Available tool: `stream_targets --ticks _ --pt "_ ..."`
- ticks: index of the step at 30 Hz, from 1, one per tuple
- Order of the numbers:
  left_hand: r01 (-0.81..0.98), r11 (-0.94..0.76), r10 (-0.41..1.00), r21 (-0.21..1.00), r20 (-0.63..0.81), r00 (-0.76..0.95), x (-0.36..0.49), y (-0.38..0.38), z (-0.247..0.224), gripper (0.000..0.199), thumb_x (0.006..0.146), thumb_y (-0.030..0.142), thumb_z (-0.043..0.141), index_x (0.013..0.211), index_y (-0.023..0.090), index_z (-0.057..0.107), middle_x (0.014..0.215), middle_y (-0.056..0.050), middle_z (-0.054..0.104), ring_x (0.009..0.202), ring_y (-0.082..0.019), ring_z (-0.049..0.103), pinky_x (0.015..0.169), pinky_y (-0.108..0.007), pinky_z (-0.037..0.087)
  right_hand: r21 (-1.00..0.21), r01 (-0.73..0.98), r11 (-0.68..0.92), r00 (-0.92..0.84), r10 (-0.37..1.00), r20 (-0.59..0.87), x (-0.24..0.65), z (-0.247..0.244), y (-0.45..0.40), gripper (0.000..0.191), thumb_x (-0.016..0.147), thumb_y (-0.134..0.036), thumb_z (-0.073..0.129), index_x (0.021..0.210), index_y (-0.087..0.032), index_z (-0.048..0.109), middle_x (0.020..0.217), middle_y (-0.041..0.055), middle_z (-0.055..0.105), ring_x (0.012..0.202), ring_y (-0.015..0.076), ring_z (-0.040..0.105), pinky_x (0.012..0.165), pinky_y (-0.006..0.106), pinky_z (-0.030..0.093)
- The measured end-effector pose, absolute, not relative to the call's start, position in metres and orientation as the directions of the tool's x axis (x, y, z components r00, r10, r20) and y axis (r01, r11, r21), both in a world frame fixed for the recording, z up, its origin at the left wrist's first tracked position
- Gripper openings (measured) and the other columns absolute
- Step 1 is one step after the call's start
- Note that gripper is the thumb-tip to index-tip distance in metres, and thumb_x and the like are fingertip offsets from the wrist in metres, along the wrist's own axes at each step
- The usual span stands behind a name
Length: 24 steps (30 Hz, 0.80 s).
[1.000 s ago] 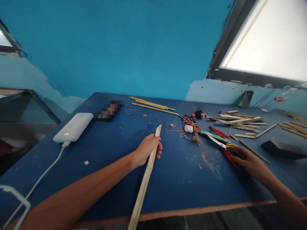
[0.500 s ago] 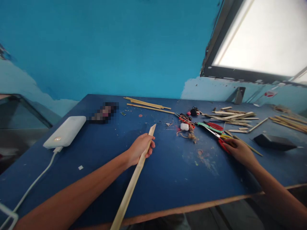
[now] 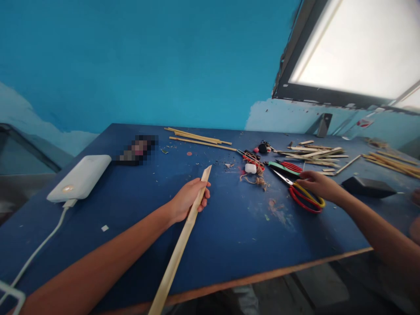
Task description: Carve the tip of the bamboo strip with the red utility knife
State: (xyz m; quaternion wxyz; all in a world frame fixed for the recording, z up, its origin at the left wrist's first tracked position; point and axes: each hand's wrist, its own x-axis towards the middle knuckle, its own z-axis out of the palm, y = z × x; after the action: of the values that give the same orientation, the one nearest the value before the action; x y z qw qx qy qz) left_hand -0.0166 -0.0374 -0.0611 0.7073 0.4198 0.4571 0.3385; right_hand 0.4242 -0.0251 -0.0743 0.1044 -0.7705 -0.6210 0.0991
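A long wooden strip (image 3: 179,251) is gripped near its pointed upper end by the left hand (image 3: 189,200), with the thumb laid across it and the fingers wrapped around its side. It is held at a slant over the blue table (image 3: 236,245), and its lower end is carried past the front edge, out of view. The right hand (image 3: 320,184) is placed among the tools, its fingers curled down beside the green handle (image 3: 281,168) and just above the scissors (image 3: 292,184); whether anything is pinched there cannot be told, as the fingertips are hidden. Because these tools and the red handles (image 3: 291,166) are crowded together, the wrong one could be caught, or a neighbour dragged along, if one were lifted. A finger could be nicked if the scissors' bare metal were brushed. The loose string (image 3: 259,180) and white case (image 3: 250,169) might be snagged or shoved, being near the tool tips. The strip could be twisted in the one-handed grip if its unseen end were knocked, and a splinter might be driven in should its edge be allowed to slide.
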Motion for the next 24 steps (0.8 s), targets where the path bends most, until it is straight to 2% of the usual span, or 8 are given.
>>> stream_targets --ticks 5,11,16,24 --pt "-0.091 0.427 0.849 0.9 -0.364 0.382 -0.018 -0.038 -0.063 0.012 0.082 0.03 0.049 0.089 0.019 0.048 0.063 0.002 0.053 0.044 -0.009 0.048 0.033 -0.017 0.033 -0.244 0.968 -0.062 0.081 0.994 0.067 0.373 -0.073 0.0 0.026 0.091 -0.027 0.053 0.115 -0.018 0.055 0.118 0.0081 0.056 0.096 0.0208 0.059 0.081 0.041 0.049" --pt "-0.084 0.431 0.843 0.898 -0.368 0.392 -0.019 -0.038 -0.063 0.013 0.083 0.031 0.049 0.09 0.019 0.048 0.063 0.003 0.053 0.044 -0.009 0.049 0.033 -0.017 0.034 -0.291 0.952 0.09 -0.053 0.99 0.134 0.304 -0.089 0.02 0.029 0.09 -0.029 0.053 0.116 -0.016 0.053 0.113 0.0076 0.058 0.091 0.0202 0.061 0.076 0.039 0.051" --pt "-0.082 0.432 0.836 0.898 -0.364 0.41 -0.019 -0.038 -0.063 0.014 0.084 0.031 0.048 0.09 0.019 0.047 0.064 0.003 0.052 0.046 -0.01 0.051 0.036 -0.019 0.039 -0.259 0.954 0.15 -0.1 0.975 0.198 0.282 -0.096 0.031 0.028 0.09 -0.027 0.054 0.116 -0.016 0.054 0.115 0.008 0.057 0.094 0.0207 0.06 0.078 0.04 0.05" --pt "-0.088 0.41 0.845 0.908 -0.342 0.412 -0.019 -0.039 -0.064 0.013 0.085 0.03 0.047 0.09 0.018 0.047 0.065 0.002 0.053 0.048 -0.01 0.051 0.037 -0.019 0.04 -0.235 0.886 0.4 -0.344 0.906 0.247 0.243 -0.096 0.009 0.026 0.091 -0.027 0.053 0.114 -0.017 0.055 0.115 0.0078 0.057 0.093 0.02 0.06 0.078 0.039 0.051"
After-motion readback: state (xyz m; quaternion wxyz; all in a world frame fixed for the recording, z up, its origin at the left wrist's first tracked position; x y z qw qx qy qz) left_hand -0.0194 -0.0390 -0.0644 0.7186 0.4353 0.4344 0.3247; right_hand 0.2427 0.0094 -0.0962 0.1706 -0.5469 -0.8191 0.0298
